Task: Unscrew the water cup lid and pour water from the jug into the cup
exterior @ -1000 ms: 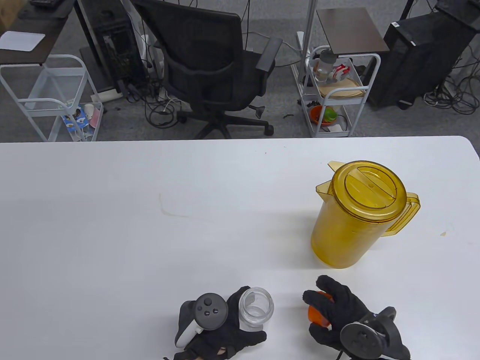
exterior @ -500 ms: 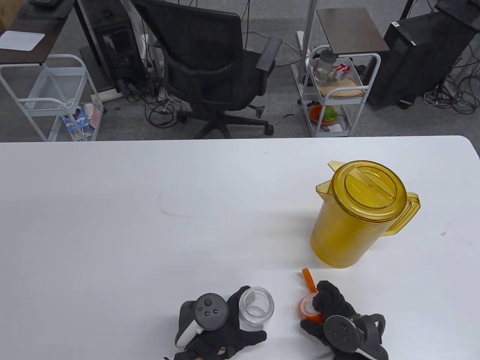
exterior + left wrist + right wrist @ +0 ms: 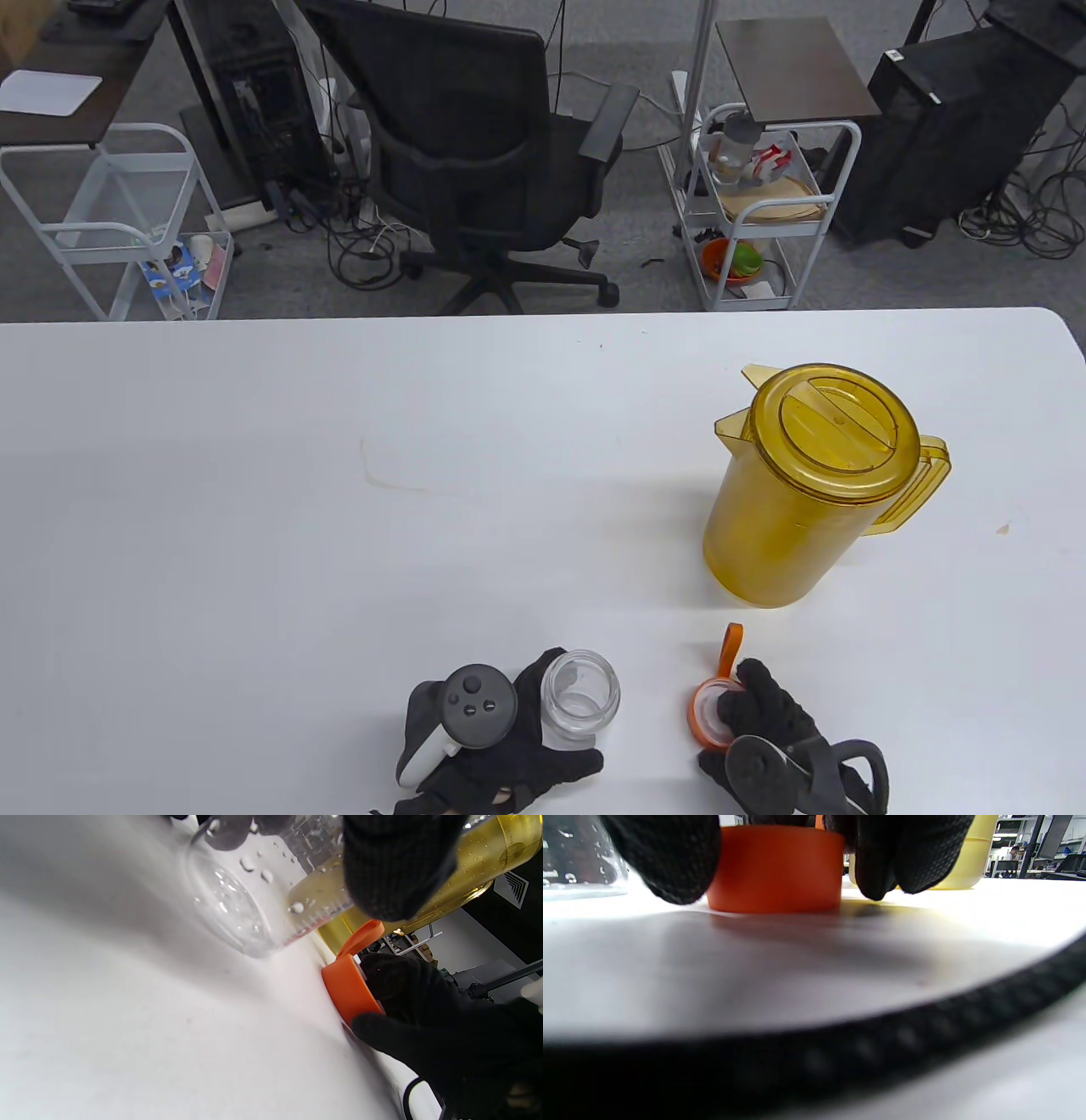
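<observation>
The clear, lidless water cup stands on the white table near the front edge, and my left hand grips it from the left. Droplets cling to the cup's wall in the left wrist view. To its right the orange lid sits on the table, inside up, its strap pointing away. My right hand holds it, fingers curled down on both sides of the lid. The amber jug, lid on, stands upright at the right, apart from both hands.
The jug's handle faces right and its spout points to the far left. Bare table stretches left and behind the cup. Beyond the far edge are a black office chair and white carts.
My right hand turned the orange lid over and set it on the table to the right of the cup, strap now pointing away. The left hand and cup stayed still.
</observation>
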{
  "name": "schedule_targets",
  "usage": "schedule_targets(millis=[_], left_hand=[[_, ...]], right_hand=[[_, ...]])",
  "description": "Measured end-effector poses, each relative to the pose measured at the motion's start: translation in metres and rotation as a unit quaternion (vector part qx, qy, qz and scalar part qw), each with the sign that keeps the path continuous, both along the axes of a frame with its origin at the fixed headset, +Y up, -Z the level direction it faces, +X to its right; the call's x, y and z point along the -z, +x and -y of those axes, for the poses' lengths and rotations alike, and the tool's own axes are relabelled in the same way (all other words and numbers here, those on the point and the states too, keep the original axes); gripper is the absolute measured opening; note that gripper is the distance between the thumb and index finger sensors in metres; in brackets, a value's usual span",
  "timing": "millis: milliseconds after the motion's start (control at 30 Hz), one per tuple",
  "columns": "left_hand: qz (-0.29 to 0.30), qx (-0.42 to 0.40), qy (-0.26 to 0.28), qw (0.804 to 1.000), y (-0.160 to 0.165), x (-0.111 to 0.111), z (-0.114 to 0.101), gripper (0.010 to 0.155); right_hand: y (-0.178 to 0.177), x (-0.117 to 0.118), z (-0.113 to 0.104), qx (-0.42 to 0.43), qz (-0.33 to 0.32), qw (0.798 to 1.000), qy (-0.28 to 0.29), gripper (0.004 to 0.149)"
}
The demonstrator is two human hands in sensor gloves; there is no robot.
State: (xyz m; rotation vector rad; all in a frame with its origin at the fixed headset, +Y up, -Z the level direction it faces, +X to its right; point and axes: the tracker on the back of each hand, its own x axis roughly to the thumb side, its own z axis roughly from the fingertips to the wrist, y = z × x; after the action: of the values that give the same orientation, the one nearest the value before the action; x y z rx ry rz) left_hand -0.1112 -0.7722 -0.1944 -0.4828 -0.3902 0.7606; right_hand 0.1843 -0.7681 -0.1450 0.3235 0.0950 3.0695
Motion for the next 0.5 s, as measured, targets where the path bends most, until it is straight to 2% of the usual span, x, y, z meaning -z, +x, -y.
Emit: schedule_targets(millis=[33,67,133,233,333,433,500], left_hand=[[0.0,0.0,0.0,1.0,0.0,0.0,0.0,0.109],[0.0,0.0,0.0,1.0,0.0,0.0,0.0,0.109],[0.001,-0.001,-0.001,1.0,0.0,0.0,0.0,0.109],[0.001,0.0,-0.002,1.0,0.0,0.0,0.0,0.109],[0.001,0.003,0.0,1.0,0.001,0.0,0.0,0.109],[0.0,0.004,0.0,1.0,0.001,0.0,0.0,0.109],[0.0,0.004,0.0,1.0,0.001,0.0,0.0,0.109]], right_hand=[[0.002,-0.005,-0.004,0.01,0.0,1.0,0.025,0.065],[0.006,-0.011,-0.012,0.023,-0.009,0.995,0.094,0.062],[0.011,-0.019,-0.033,0.01,-0.015,0.986,0.167,0.062],[0.022,-0.022,-0.071,0.009,0.032,0.982,0.188,0.067],[0.043,-0.014,-0.109,0.14,0.055,0.966,0.209,0.067],[0.072,0.005,-0.136,0.307,0.078,0.928,0.197,0.062],[0.086,0.02,-0.151,0.385,0.069,0.9,0.192,0.055]])
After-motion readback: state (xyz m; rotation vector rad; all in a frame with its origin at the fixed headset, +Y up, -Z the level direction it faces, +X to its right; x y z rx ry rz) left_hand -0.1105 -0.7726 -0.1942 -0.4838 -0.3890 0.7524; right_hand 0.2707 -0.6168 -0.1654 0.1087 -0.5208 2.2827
